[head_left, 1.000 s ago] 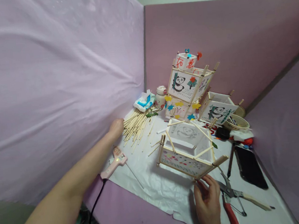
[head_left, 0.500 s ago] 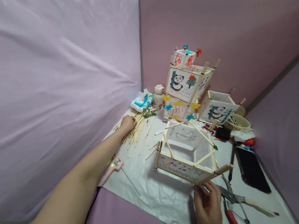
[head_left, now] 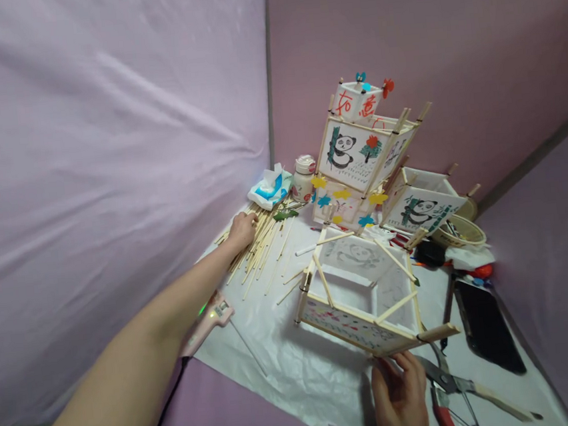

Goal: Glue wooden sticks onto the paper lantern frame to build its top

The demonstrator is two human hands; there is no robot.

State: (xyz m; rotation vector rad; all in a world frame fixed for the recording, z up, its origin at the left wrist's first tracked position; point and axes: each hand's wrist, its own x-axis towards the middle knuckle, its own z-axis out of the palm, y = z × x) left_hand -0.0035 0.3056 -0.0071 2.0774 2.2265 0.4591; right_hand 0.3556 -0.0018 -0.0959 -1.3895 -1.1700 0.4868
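My left hand (head_left: 244, 229) reaches over a spread pile of thin wooden sticks (head_left: 262, 248), its fingers pinched together among them. Whether a stick is between the fingertips is hidden. Close to me stands a lantern frame (head_left: 355, 323) of wooden sticks with white drawn-on panels and an open top; short sticks lie across its upper corners. My right hand (head_left: 401, 396) rests at the frame's lower front edge, fingers loosely curled and thumb apart, the fingertips at or just under that edge. Left of the frame lies a pink glue gun (head_left: 211, 320) with lit lights.
Behind stands a tiered panda lantern (head_left: 349, 156), with another panda box (head_left: 419, 207) beside it. A tissue pack (head_left: 270, 189) and a white-capped bottle (head_left: 303, 179) are at the back. Scissors (head_left: 448, 379), red-handled pliers (head_left: 443, 415) and a black phone (head_left: 489, 327) lie at the right.
The view has tilted down and shifted slightly, so the lanterns sit a little further right. My left hand stays at the sticks and my right hand by the frame, with hardly any movement.
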